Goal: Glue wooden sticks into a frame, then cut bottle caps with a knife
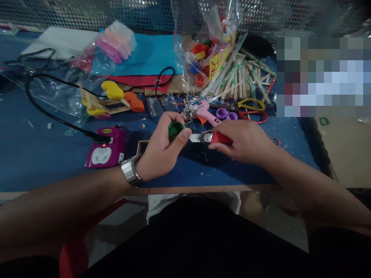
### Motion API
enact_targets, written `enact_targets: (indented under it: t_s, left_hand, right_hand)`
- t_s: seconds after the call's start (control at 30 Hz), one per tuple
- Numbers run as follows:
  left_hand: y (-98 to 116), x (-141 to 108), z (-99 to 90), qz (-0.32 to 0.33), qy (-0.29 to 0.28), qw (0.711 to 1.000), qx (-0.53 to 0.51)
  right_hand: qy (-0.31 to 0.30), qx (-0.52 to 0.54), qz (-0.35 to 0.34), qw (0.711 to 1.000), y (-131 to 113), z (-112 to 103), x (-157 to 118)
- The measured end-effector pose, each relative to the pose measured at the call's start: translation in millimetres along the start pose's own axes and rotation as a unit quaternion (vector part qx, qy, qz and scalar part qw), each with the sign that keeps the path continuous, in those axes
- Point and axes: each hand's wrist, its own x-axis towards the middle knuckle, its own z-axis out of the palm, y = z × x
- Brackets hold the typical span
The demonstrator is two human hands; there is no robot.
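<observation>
My left hand (164,148), with a metal watch (131,171) at the wrist, is closed around a small green plastic cap (176,129), its hollow side facing up. My right hand (242,139) grips the red handle of a utility knife (222,138). The knife's blade points left, its tip close to my left thumb; I cannot tell whether it touches the cap. Just beyond my hands lie a pink glue gun (207,111), purple caps (226,114) and scissors with yellow and red handles (252,110).
At left a purple power socket box (106,148) has a black cable plugged in. Behind it sits a stick model with yellow and orange caps (111,98). Farther back are a clear bag of coloured caps (205,54), bundled wooden sticks (239,77) and blue sheet (150,54).
</observation>
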Motion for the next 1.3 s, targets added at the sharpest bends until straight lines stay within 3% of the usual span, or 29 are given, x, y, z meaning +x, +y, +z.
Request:
enact_targets:
  t_s: [0.17,0.27,0.4,0.6,1.3]
  left_hand:
    - [3.9,6.4,4.4,-0.067,-0.008,0.985,-0.161]
    - [7.5,7.7,9.0,-0.103,-0.011,0.973,-0.207]
    - [10.5,7.0,11.3,-0.115,0.0,0.972,-0.206]
    - [13.2,4.8,10.0,-0.127,-0.03,0.969,-0.208]
    - [11.0,1.5,7.2,-0.104,-0.044,0.977,-0.183]
  right_hand:
    - [0.003,0.007,0.013,1.0,2.8,-1.4,-0.2]
    - [0.003,0.027,0.008,1.0,3.0,-1.0,0.1]
    - [-0.009,0.047,-0.009,0.999,2.7,-0.9,1.0]
    - [-0.009,0.058,-0.014,0.998,2.0,-0.3,1.2]
    - [-0.017,0.068,-0.01,0.997,0.8,-2.6,1.1]
